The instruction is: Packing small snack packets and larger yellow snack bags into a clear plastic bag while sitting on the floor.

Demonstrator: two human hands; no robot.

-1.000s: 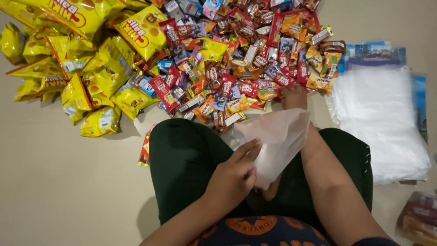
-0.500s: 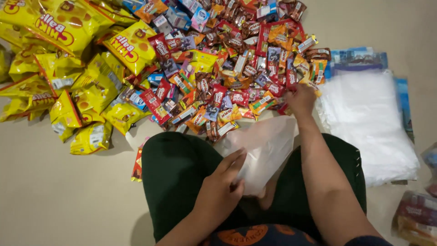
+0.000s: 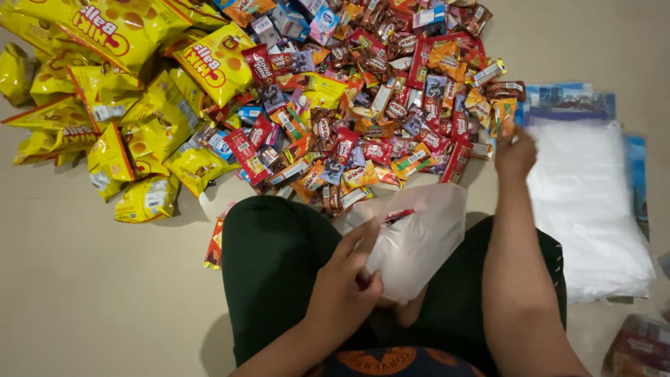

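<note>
Your left hand (image 3: 347,290) pinches rim of clear plastic bag (image 3: 419,241), held over lap; red item inside near opening. Your right hand (image 3: 515,150) stretched fwd at edge of snack pile (image 3: 363,119), closed on small orange packet (image 3: 504,115). Stack of clear bags (image 3: 590,209) just right of that hand. Yellow chip bags (image 3: 118,105) far left of both.

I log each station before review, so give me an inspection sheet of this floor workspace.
Surface: beige floor, person seated on it.
Job's things: translucent plastic bag on the lap, a red packet inside near its mouth.
Clutter: heap of small snack packets; yellow snack bags at its left; stack of clear bags.
Grips: left hand holds the bag; right hand at the heap's edge, holding an orange packet.
Cables: nothing seen.
Surroundings: more packaged goods at lower right.
</note>
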